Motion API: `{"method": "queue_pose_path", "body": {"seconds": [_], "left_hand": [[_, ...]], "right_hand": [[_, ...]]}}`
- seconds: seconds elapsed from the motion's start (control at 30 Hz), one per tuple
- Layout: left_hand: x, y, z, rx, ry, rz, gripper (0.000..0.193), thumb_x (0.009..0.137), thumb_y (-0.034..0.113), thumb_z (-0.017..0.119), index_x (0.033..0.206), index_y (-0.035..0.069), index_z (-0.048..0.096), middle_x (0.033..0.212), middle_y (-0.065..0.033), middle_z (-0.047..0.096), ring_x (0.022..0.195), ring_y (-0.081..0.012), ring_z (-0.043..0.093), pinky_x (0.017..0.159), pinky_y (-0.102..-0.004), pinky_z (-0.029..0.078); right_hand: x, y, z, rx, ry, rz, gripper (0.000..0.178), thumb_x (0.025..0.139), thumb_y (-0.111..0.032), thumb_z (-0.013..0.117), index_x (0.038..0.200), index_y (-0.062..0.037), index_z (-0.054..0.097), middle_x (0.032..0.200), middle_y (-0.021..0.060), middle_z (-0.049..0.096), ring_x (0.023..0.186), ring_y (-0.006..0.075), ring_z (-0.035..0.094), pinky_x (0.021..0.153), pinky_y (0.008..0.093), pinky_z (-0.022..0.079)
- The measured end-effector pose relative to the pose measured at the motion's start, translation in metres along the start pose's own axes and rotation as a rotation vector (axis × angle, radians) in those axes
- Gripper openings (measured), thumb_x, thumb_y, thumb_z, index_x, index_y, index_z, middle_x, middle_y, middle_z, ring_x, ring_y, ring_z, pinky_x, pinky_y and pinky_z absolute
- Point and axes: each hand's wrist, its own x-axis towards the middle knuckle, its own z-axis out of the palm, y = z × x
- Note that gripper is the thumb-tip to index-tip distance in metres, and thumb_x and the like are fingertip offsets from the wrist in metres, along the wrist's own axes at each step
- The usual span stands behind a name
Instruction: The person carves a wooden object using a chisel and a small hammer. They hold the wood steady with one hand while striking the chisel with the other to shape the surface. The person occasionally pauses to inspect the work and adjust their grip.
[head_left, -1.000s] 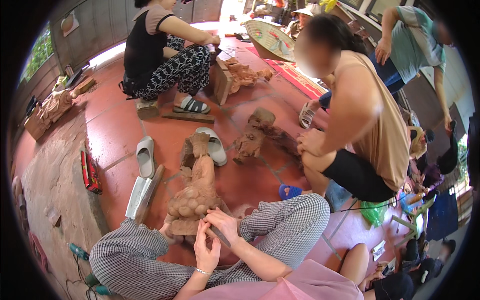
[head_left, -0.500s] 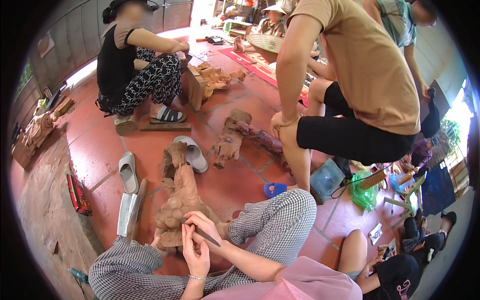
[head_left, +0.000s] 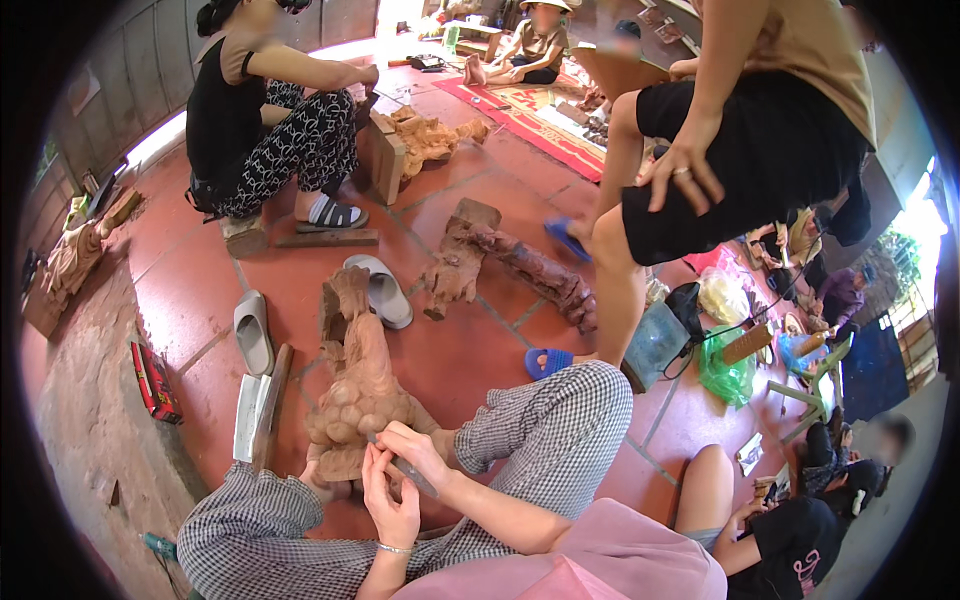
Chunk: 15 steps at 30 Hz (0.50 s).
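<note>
A carved wooden figure (head_left: 365,365) lies between my legs. Its rounded, knobby base is closest to me, and its narrower end points away. My right hand (head_left: 420,458) is closed around a narrow, dark, flat carving tool (head_left: 416,478), whose upper end comes to the knobby base. Beside it, my left hand (head_left: 388,505) has its fingers pressed together at the tool, close against the right fingers. The exact grip of the left fingertips is partly hidden. My bare feet flank the base of the figure.
Grey slippers (head_left: 254,335) and a wooden strip (head_left: 272,410) lie at left, near a red box (head_left: 157,385). Ahead are another carving (head_left: 515,262) and a seated person (head_left: 270,130). A standing person (head_left: 770,130) is at right, by a blue container (head_left: 657,345).
The standing person has shifted right and straightened, exposing more of the far carving and mat. My hands stay at the figure's base; the tool's angle has changed slightly.
</note>
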Motion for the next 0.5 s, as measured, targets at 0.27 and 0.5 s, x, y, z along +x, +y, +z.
{"method": "queue_pose_path", "body": {"seconds": [0.27,0.5], "left_hand": [[0.01,0.005,0.001,0.142,-0.064,0.054,0.053,0.086,-0.001,0.059,0.138,-0.006,0.054,0.157,-0.0279,0.037,0.15,-0.037,0.033,0.12,-0.0436,0.03],[0.01,0.01,0.002,0.116,-0.037,0.114,0.052,0.086,0.003,0.063,0.136,-0.005,0.057,0.157,-0.0289,0.036,0.15,-0.0386,0.033,0.12,-0.0458,0.031]], "right_hand": [[0.006,0.007,-0.001,0.08,0.079,0.0,0.021,0.082,-0.011,0.072,0.095,0.0028,0.064,0.097,0.0188,0.064,0.087,0.0338,0.066,0.073,0.0347,0.054],[0.013,0.01,0.003,0.002,0.137,-0.064,0.013,0.08,-0.002,0.075,0.085,0.0007,0.064,0.086,0.0156,0.066,0.078,0.0282,0.065,0.066,0.034,0.053]]}}
